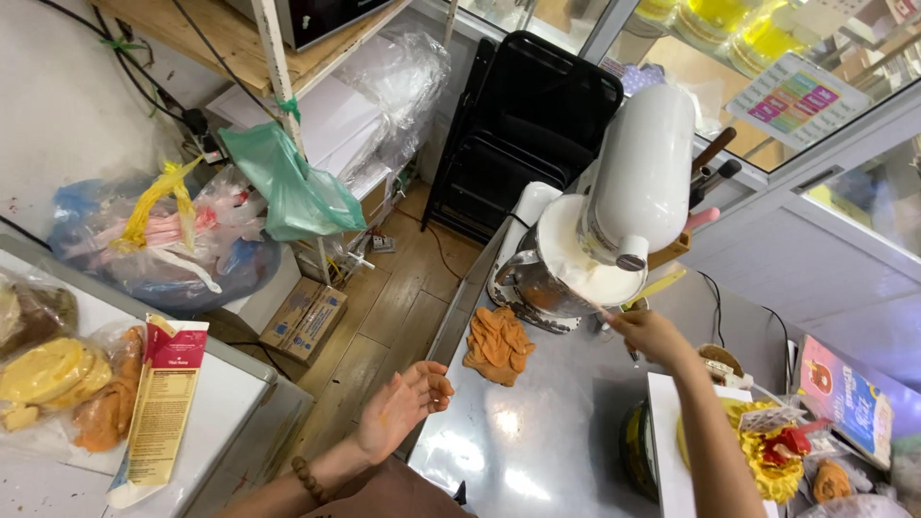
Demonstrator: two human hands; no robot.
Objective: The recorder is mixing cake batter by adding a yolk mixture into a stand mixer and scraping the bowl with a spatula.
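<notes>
A white stand mixer [641,173] stands on a steel counter [537,432], its head tilted over a metal bowl [537,283] covered by a white splash guard. My right hand [648,333] reaches up to the bowl's rim and pinches a thin tool or spatula handle there. My left hand [408,403] hangs open, palm up, off the counter's left edge, holding nothing; a bead bracelet is on its wrist. An orange cloth [497,343] lies crumpled on the counter in front of the bowl.
A black folded chair [523,125] leans behind the mixer. On the left, a white chest top [216,403] holds a carton [163,408] and bagged yellow pastries [48,379]. Plastic bags [288,187] hang off a wooden shelf. Yellow trays and packets [767,451] crowd the counter's right side.
</notes>
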